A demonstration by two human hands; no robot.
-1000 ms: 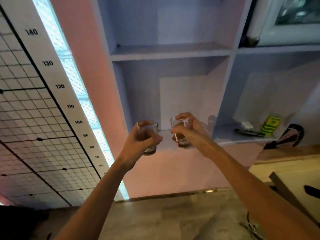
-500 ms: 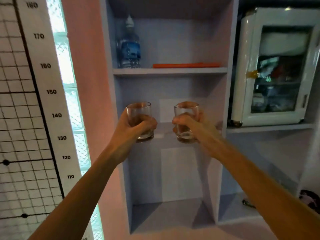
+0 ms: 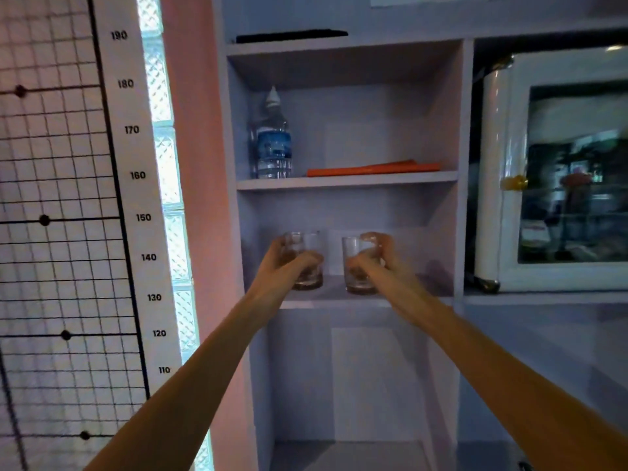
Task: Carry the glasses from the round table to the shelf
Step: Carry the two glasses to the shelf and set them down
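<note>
Two clear tumblers stand side by side at the middle shelf board (image 3: 418, 299) of a pale lilac shelf unit. My left hand (image 3: 278, 266) is wrapped around the left glass (image 3: 304, 258), whose base sits at the board's level. My right hand (image 3: 380, 263) grips the right glass (image 3: 355, 266) from its right side, fingers over the rim. Both glasses stay upright and seem to rest on or just above the board. Both arms are stretched forward.
One shelf up stand a water bottle (image 3: 273, 144) and a flat orange object (image 3: 373, 168). A white glass-door cabinet (image 3: 557, 171) fills the right compartment. On the left are a height scale (image 3: 142, 217) and glass blocks. The compartment below holds nothing visible.
Both hands moved the glasses forward and down into the middle compartment, to the level of its board. My view tilted upward along the shelf unit.
</note>
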